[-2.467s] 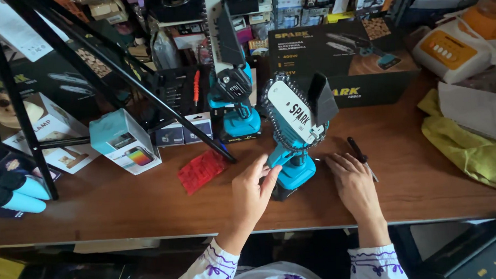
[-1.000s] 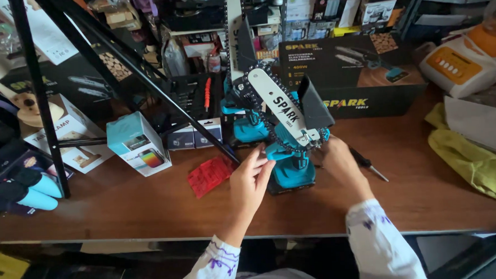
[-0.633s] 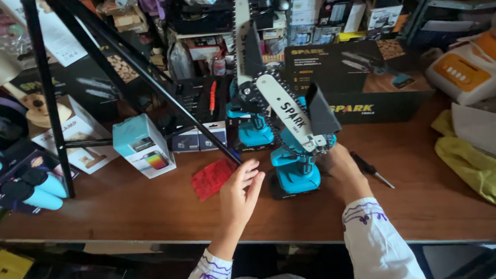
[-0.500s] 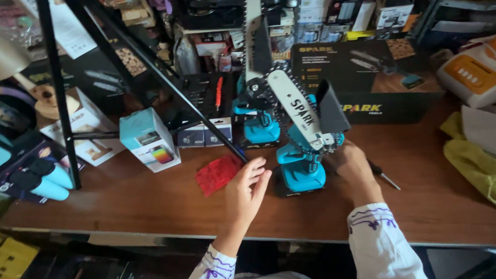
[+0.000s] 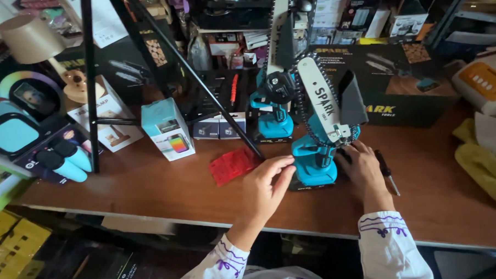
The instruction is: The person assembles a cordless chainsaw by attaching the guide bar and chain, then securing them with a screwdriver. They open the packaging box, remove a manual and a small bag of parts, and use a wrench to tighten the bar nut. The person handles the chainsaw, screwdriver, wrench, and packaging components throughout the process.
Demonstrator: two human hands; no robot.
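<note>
While both hands, left hand (image 5: 267, 184) and right hand (image 5: 363, 167), fingers loosely apart, touch the blue mini chainsaw (image 5: 317, 132), a red packet (image 5: 232, 165) lies beside.

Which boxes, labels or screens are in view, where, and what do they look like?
Small carton: left of centre on the desk, upright, teal and white, with a colourful product picture.
Large box: behind the blue mini chainsaw, long, black, yellow lettering.
Red packet: flat on the desk, just left of the left hand.
White carton: far left, a lamp pictured on it.
Right hand: at the saw's base.
</note>
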